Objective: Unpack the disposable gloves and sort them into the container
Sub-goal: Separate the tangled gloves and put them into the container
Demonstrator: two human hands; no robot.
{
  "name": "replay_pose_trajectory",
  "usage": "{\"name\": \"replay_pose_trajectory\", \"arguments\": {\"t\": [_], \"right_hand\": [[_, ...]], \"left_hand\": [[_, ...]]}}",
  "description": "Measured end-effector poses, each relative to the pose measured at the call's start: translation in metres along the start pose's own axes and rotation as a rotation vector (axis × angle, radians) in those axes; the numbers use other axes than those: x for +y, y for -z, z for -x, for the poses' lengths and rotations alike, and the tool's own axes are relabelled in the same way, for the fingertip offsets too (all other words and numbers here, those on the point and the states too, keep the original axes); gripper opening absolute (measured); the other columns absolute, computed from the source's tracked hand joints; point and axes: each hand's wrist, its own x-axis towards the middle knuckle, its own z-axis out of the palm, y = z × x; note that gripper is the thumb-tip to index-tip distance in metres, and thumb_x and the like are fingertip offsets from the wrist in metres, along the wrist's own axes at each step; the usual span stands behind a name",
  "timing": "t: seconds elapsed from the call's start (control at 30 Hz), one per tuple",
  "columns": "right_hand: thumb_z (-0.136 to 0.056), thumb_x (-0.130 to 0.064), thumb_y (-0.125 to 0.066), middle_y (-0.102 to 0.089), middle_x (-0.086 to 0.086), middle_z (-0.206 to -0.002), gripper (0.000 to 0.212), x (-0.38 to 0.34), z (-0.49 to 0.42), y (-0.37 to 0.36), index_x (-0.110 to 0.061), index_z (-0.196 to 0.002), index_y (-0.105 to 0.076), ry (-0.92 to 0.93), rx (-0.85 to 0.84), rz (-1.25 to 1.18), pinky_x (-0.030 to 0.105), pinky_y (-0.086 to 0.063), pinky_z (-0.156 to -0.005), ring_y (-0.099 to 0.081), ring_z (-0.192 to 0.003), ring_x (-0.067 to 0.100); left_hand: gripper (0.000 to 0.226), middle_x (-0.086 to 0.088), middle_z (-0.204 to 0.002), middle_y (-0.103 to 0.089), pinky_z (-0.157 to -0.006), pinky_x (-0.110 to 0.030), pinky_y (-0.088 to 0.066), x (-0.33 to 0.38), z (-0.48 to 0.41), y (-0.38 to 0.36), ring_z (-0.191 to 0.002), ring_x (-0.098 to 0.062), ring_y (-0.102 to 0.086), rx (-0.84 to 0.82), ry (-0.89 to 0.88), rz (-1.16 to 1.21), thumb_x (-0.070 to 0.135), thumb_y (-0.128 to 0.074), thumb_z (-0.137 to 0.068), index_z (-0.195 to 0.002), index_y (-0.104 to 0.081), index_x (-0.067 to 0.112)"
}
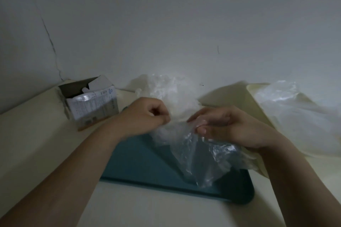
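Note:
A clear, crinkled disposable glove (pixel 195 155) hangs over the teal tray (pixel 147 167) in the middle of the table. My left hand (pixel 145 114) pinches its upper left edge with curled fingers. My right hand (pixel 228 127) pinches the glove's upper right part between thumb and fingertips. A heap of more clear gloves (pixel 169 90) lies behind my hands against the wall. An open cardboard box (pixel 92 101) stands at the left, with something pale showing inside.
Loose clear plastic (pixel 299 114) lies at the right on a cream board or lid (pixel 247 101). The cream table (pixel 36 134) meets the white wall at the back and a corner at the left.

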Motion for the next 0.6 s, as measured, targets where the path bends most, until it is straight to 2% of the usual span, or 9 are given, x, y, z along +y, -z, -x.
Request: {"name": "replay_pose_trajectory", "arguments": {"t": [0.07, 0.1, 0.13, 0.2, 0.27, 0.33, 0.4, 0.47, 0.6], "right_hand": [[-0.088, -0.024, -0.076, -0.063, -0.023, -0.136, 0.011, 0.0, -0.002, -0.002, -0.023, -0.095, -0.084, 0.032, 0.091, 0.122, 0.043, -0.039, -0.118, -0.048, -0.139, 0.001], [-0.086, -0.026, -0.077, -0.059, -0.035, -0.135, 0.01, -0.002, -0.004, -0.004, -0.026, -0.092, -0.085, 0.062, 0.148, 0.159, 0.043, -0.031, -0.122, -0.038, -0.144, -0.006], [-0.085, -0.027, -0.077, -0.055, -0.044, -0.132, 0.009, -0.003, -0.004, -0.006, -0.027, -0.09, -0.085, 0.09, 0.199, 0.169, 0.041, -0.027, -0.123, -0.032, -0.145, -0.01], [-0.082, -0.029, -0.077, -0.049, -0.046, -0.138, 0.009, -0.004, -0.006, -0.009, -0.027, -0.086, -0.085, 0.153, 0.265, 0.133, 0.039, -0.027, -0.122, -0.03, -0.147, -0.01], [-0.081, -0.027, -0.078, -0.055, -0.034, -0.142, 0.009, 0.0, -0.008, -0.011, -0.022, -0.085, -0.085, 0.193, 0.246, 0.088, 0.041, -0.03, -0.121, -0.035, -0.147, -0.004], [-0.084, -0.019, -0.081, -0.066, -0.012, -0.138, 0.008, 0.005, -0.01, -0.013, -0.014, -0.089, -0.085, 0.194, 0.208, 0.009, 0.045, -0.038, -0.116, -0.05, -0.141, 0.01], [-0.086, -0.01, -0.079, -0.076, 0.007, -0.117, 0.011, 0.008, -0.01, -0.016, -0.002, -0.093, -0.082, 0.186, 0.208, -0.137, 0.044, -0.051, -0.099, -0.068, -0.116, 0.024], [-0.088, -0.01, -0.077, -0.074, 0.02, -0.097, 0.016, 0.012, -0.012, -0.018, 0.005, -0.094, -0.078, 0.183, 0.225, -0.211, 0.04, -0.052, -0.084, -0.07, -0.091, 0.029], [-0.086, -0.017, -0.077, -0.065, 0.038, -0.095, 0.033, 0.024, -0.021, -0.023, 0.014, -0.091, -0.071, 0.115, 0.279, -0.303, 0.044, -0.049, -0.082, -0.064, -0.084, 0.032]], "left_hand": [[0.007, -0.005, -0.095, -0.079, -0.091, -0.037, -0.052, 0.007, 0.001, 0.011, -0.095, -0.022, -0.072, 0.033, 0.006, 0.292, 0.026, -0.081, -0.081, -0.077, -0.075, 0.025], [0.005, -0.018, -0.1, -0.077, -0.093, -0.042, -0.052, 0.01, 0.003, 0.014, -0.1, -0.035, -0.071, 0.013, 0.007, 0.431, 0.023, -0.079, -0.078, -0.075, -0.074, 0.023], [0.005, -0.024, -0.099, -0.074, -0.088, -0.039, -0.054, 0.011, 0.004, 0.014, -0.097, -0.041, -0.071, -0.019, 0.018, 0.57, 0.018, -0.076, -0.076, -0.073, -0.074, 0.022], [0.01, -0.017, -0.083, -0.072, -0.07, -0.028, -0.055, 0.012, 0.007, 0.014, -0.08, -0.03, -0.07, -0.11, 0.053, 0.809, 0.01, -0.07, -0.076, -0.07, -0.073, 0.018], [0.011, -0.012, -0.078, -0.07, -0.066, -0.028, -0.055, 0.014, 0.009, 0.01, -0.074, -0.024, -0.068, -0.205, 0.077, 0.943, 0.007, -0.068, -0.078, -0.072, -0.072, 0.014], [0.011, -0.011, -0.077, -0.07, -0.068, -0.029, -0.058, 0.015, 0.01, 0.005, -0.072, -0.023, -0.069, -0.262, 0.102, 1.016, 0.006, -0.067, -0.081, -0.075, -0.072, 0.014], [0.006, -0.007, -0.079, -0.069, -0.071, -0.03, -0.057, 0.017, 0.01, 0.002, -0.072, -0.02, -0.068, -0.255, 0.137, 0.999, 0.009, -0.071, -0.083, -0.08, -0.072, 0.014], [0.003, -0.004, -0.083, -0.069, -0.074, -0.031, -0.056, 0.017, 0.008, 0.001, -0.075, -0.019, -0.068, -0.201, 0.177, 0.995, 0.016, -0.076, -0.085, -0.085, -0.074, 0.014], [0.027, -0.008, -0.09, -0.075, -0.081, -0.037, -0.055, 0.021, 0.007, -0.004, -0.08, -0.022, -0.071, -0.088, 0.293, 1.069, 0.039, -0.07, -0.09, -0.083, -0.077, 0.014]]}}
